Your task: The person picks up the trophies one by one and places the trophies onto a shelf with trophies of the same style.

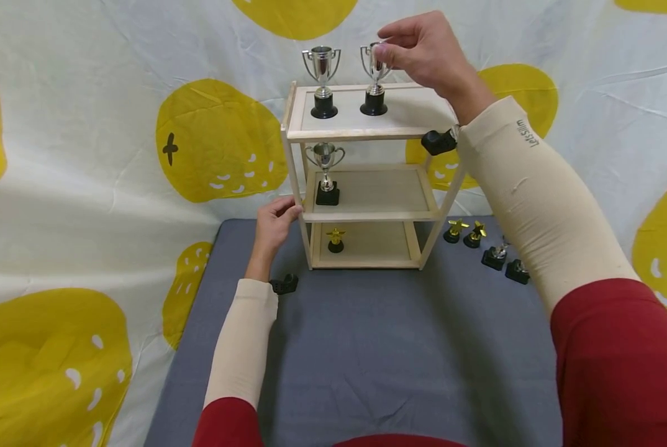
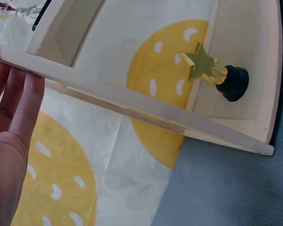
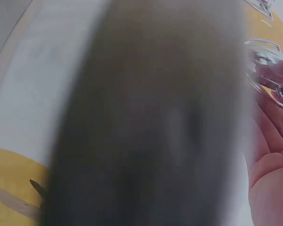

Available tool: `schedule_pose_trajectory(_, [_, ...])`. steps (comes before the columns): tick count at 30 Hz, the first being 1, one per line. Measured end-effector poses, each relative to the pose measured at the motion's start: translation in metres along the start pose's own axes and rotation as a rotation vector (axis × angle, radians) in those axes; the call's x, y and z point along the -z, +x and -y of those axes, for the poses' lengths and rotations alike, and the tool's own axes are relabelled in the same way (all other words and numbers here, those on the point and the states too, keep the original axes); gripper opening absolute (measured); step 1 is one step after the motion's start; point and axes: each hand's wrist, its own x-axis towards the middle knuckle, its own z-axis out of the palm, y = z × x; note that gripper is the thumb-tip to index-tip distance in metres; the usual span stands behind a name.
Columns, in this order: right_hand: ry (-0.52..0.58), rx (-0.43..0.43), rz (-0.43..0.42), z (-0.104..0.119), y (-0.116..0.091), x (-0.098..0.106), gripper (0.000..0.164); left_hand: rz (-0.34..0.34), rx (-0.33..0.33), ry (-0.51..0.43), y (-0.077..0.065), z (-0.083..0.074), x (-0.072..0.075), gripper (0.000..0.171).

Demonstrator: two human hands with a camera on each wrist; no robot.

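Note:
On the top tier of a small wooden shelf rack (image 1: 367,216), my right hand (image 1: 428,53) pinches a silver trophy cup (image 1: 374,84) by its bowl, thumb in front. The cup's black base stands upright on the board. Left of it is a matching silver trophy cup (image 1: 323,84). My left hand (image 1: 274,225) holds the rack's left front post at middle-tier height, fingers curled against the wood in the left wrist view. A wider silver cup (image 1: 326,171) on a square black base occupies the middle tier's left side. Below, a gold star trophy (image 2: 203,66) stands on the bottom tier.
On the grey cloth-covered table (image 1: 356,347), right of the rack, stand two gold star trophies (image 1: 475,234) and two small trophies with black bases (image 1: 494,256). A white curtain (image 1: 87,205) with yellow printed shapes hangs behind. A dark blurred object blocks much of the right wrist view.

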Motion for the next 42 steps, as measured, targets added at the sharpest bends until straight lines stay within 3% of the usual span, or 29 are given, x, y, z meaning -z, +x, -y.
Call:
schedule_pose_trajectory(14, [0.036,-0.036,-0.003,-0.009,-0.007,0.012,0.049,0.008,0.026,-0.002,0.004,0.004,0.006,0.032])
schedule_pose_trajectory(23, [0.016,-0.057,-0.02,-0.02,-0.015,0.02,0.049,-0.001,0.036,-0.063,0.005,0.004,0.011,0.033])
schedule_pose_trajectory(34, [0.036,-0.018,-0.059,-0.033,-0.025,0.031,0.042,-0.001,0.059,-0.043,0.01,0.006,0.018,0.035])
schedule_pose_trajectory(42, [0.141,-0.045,-0.089,-0.044,-0.033,0.042,0.04,0.004,0.07,-0.04,0.011,0.004,0.022,0.036])
